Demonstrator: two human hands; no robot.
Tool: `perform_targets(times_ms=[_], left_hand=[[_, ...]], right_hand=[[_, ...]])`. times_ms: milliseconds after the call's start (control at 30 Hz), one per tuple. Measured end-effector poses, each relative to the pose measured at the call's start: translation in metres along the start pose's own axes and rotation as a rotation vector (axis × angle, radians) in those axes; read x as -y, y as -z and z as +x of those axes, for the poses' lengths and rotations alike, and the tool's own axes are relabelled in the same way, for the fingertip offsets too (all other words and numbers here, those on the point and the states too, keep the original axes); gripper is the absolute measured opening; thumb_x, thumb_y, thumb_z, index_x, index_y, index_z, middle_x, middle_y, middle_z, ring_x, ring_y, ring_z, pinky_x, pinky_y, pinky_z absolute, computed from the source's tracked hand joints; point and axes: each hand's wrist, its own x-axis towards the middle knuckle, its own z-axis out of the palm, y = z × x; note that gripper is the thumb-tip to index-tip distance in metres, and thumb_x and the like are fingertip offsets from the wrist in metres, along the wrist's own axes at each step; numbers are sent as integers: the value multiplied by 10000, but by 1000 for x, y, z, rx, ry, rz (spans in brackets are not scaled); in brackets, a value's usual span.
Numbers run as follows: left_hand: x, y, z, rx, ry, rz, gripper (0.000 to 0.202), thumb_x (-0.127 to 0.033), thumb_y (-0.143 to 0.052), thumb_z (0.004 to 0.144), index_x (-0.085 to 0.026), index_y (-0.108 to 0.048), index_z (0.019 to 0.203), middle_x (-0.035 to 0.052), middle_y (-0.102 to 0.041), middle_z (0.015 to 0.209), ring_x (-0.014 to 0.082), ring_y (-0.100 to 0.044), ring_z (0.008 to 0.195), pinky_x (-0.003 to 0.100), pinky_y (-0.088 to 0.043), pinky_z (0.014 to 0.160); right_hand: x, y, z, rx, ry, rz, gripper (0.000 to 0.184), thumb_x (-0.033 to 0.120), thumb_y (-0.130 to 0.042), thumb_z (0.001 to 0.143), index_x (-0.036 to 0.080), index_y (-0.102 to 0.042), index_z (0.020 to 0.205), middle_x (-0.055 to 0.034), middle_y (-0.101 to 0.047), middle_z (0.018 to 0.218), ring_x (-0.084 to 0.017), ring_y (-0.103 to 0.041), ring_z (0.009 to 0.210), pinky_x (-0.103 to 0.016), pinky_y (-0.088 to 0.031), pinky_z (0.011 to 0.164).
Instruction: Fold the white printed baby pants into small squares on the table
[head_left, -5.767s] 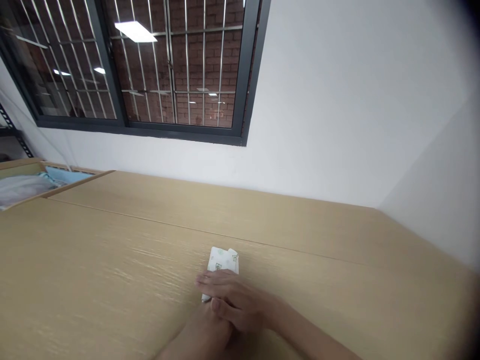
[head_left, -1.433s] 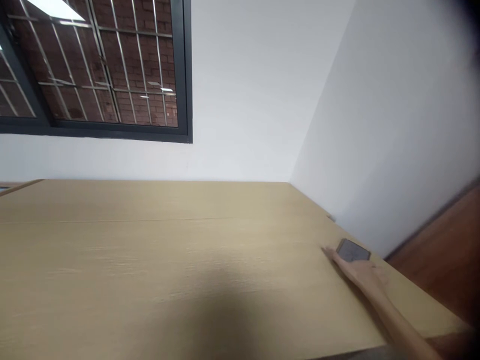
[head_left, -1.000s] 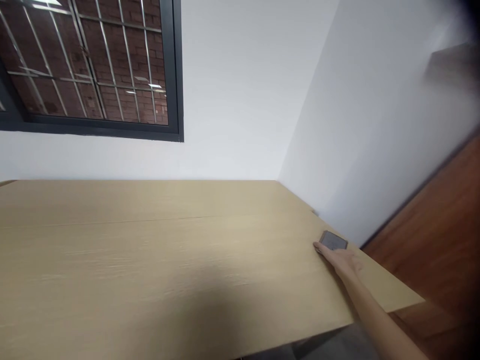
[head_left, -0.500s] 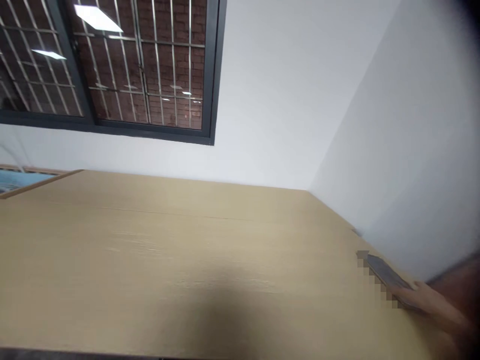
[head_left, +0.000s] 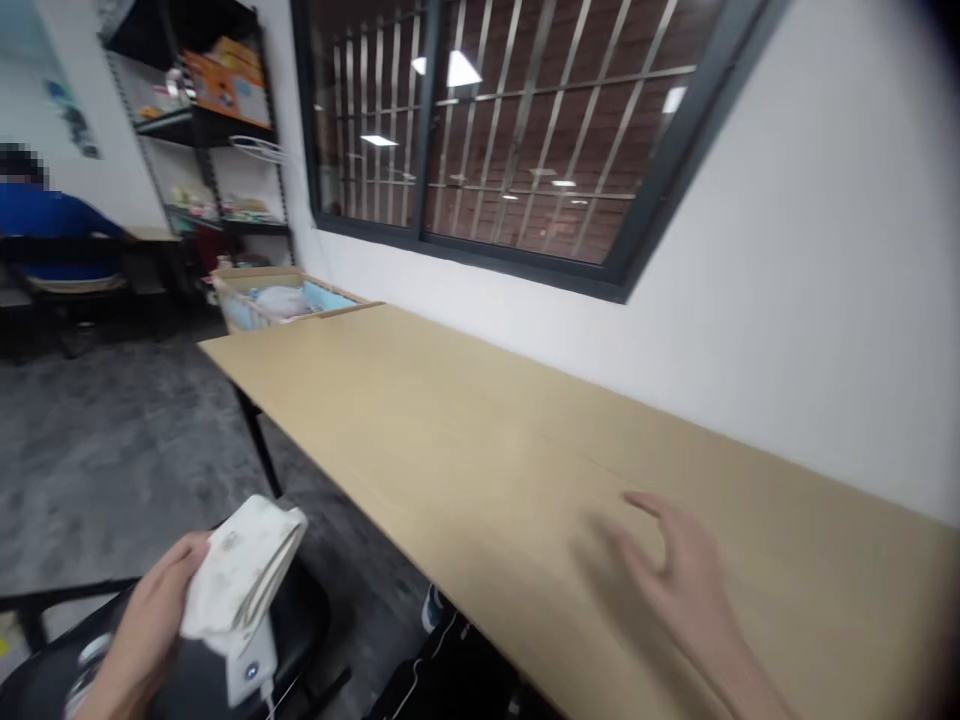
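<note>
My left hand (head_left: 161, 600) is closed on a folded white cloth (head_left: 244, 565) with faint markings, held beside the table's near edge. Just below the cloth shows a white box-shaped device (head_left: 252, 668) with a small round light and a white cable; whether the hand touches it I cannot tell. Over the light wood table (head_left: 465, 430), my right hand (head_left: 679, 575) hovers with thumb and fingers apart and nothing between them.
At the table's far end stands an open cardboard box (head_left: 232, 300) with light blue contents. A black chair (head_left: 300, 610) is beneath my left hand. Stocked shelves (head_left: 199, 125) and a person in blue (head_left: 56, 220) are farther back, left. A barred window (head_left: 510, 140) is above.
My view has swung left, bringing the floor, shelves and my left hand with the cloth into sight. The blurred dark flat object by the hand at right is out of view.
</note>
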Motion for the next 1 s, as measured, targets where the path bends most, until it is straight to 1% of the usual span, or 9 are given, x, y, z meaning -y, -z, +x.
perform_targets(times_ms=[100,167,300,433,567,667,767,867,1000], left_hand=[[11,-1,-5,74,69,-176,522,-651,-794,576,-195,-557,669,-61,-484,598,110,-383,553,214,-330,460],[12,-9,-12,83,41,-240,477,-598,-778,638,-193,-527,650,-62,-461,611,105,-355,570,206,-337,482],[10,-19,-23,198,0,-312,426,-546,-742,723,-193,-510,675,-53,-454,652,112,-351,599,209,-349,511],[12,-11,-19,250,-73,-280,398,-530,-683,807,-198,-494,697,-41,-488,687,120,-377,629,209,-349,546],[14,2,-13,347,-142,-110,365,-518,-622,890,-199,-548,727,-15,-573,772,135,-466,690,218,-402,622],[14,10,-16,414,-243,-15,305,-520,-593,925,-229,-657,989,46,-660,1094,209,-599,990,282,-479,876],[13,14,-22,495,-365,-44,471,-525,-732,820,-248,-638,1190,97,-611,1324,303,-585,1188,389,-461,1037],[11,8,-27,525,-380,4,528,-451,-840,724,-234,-670,1174,106,-656,1272,324,-612,1172,411,-482,1040],[9,-19,-29,377,-338,60,311,-437,-760,819,-222,-735,1042,82,-732,1118,264,-684,1031,345,-542,932]], right_hand=[[119,-54,-2,463,262,356,325,417,-504,979,273,-583,1259,-109,-664,1221,-284,-636,1126,-487,-529,974],[183,-83,-8,748,513,512,345,314,-515,997,286,-551,1339,-82,-640,1257,-234,-629,1135,-403,-537,985],[258,-132,-15,878,906,566,503,128,-523,975,289,-489,1451,-79,-537,1384,-201,-556,1229,-343,-468,1062],[277,-161,-12,966,947,636,408,131,-477,1014,275,-582,1381,-77,-552,1329,-169,-585,1159,-296,-485,1004],[280,-163,-6,1040,848,703,294,206,-581,988,251,-669,1265,-69,-596,1239,-184,-587,1163,-314,-464,1029],[285,-160,-2,1023,729,776,229,229,-575,988,235,-684,1189,-54,-626,1156,-172,-616,1090,-313,-471,998],[285,-164,-1,949,598,846,182,255,-534,1003,221,-676,1111,-43,-650,1079,-169,-628,1016,-310,-488,921],[278,-175,-3,926,447,895,163,301,-533,1001,205,-661,1032,-40,-658,1011,-178,-633,945,-307,-502,832],[267,-184,-15,1001,251,1014,202,370,-537,993,198,-629,1046,-49,-663,997,-195,-651,921,-324,-516,811]])
